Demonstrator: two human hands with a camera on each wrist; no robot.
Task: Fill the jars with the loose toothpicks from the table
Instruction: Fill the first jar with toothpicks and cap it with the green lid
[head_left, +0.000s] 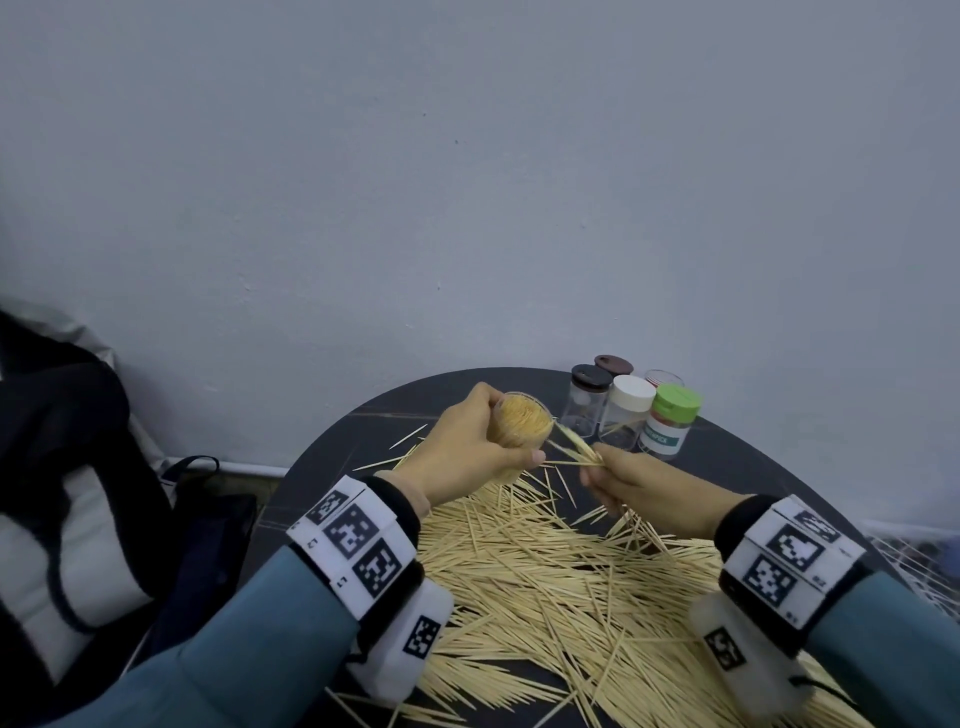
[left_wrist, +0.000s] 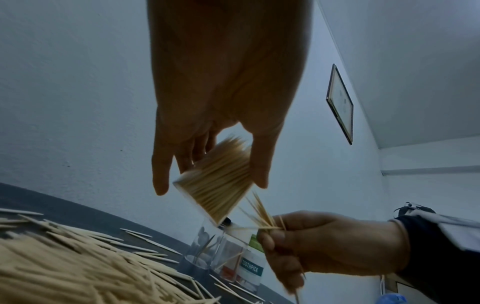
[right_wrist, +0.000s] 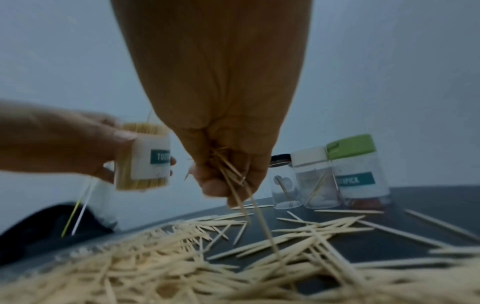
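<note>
Left hand grips an open jar, packed full of toothpicks and tilted above the table. Right hand, just beside the jar's mouth, pinches a small bundle of toothpicks. Below the jar, a loose pile covers the table; beyond it stand lidded jars.

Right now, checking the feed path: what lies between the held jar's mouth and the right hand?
Only the toothpick bundle pinched by the right hand, tips at the jar; head view.
</note>
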